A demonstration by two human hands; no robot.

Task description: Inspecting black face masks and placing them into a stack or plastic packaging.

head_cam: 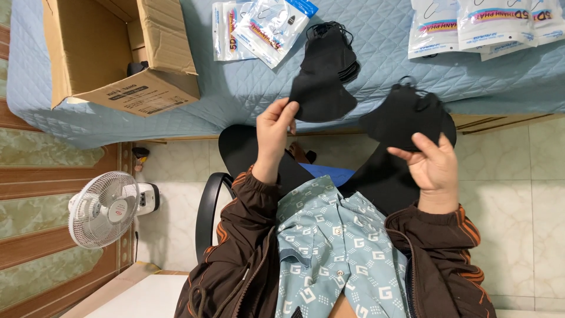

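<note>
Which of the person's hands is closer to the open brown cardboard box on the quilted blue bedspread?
The left hand: it pinches a black fabric face mask, just right of the open brown cardboard box. The right hand holds a stack of black masks, farther away.

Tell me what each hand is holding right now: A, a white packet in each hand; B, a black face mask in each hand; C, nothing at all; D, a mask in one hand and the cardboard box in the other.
B: the left hand pinches one black face mask by its edge, and the right hand grips a second black mask, both above the blue quilted surface.
</note>
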